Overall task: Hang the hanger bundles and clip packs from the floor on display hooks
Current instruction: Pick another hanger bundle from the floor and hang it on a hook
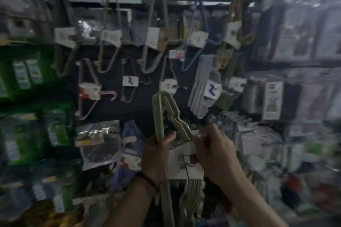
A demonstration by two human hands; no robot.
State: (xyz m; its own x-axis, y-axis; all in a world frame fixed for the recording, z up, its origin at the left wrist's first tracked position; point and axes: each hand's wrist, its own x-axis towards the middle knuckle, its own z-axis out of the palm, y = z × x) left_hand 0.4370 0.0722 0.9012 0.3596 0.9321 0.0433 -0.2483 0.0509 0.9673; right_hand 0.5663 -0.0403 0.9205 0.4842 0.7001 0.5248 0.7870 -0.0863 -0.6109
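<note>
L hand [156,155], R hand [215,153] curled, raised

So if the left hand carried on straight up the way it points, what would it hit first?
Probably the white-tagged hanger bundle hanging just above. The green bundle that the left hand grips would reach it first. The picture is blurry, so the depth is uncertain.

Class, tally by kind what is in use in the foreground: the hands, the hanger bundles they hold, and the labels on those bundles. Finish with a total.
Hands: 2, left hand and right hand
Green hanger bundle: 1
White label: 1
Total: 4
</note>
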